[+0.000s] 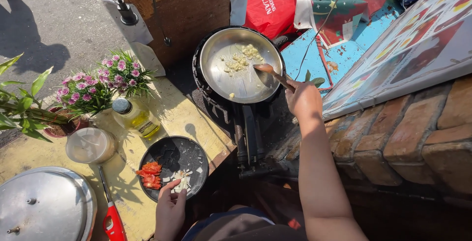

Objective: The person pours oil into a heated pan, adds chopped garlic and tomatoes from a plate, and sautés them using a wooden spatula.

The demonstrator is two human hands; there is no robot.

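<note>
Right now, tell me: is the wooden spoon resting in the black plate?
No, the right hand holds the wooden spoon in the silver pan, away from the black plate.

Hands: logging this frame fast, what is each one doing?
Left hand: fingers on the chopped white bits in the black plate; grip cannot be told.
Right hand: closed on the wooden spoon in the pan.

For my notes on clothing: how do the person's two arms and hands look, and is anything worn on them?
Both the left hand and the right hand are bare: no gloves, rings or watch are visible. The right forearm is uncovered along its whole visible length, with no sleeve.
</note>
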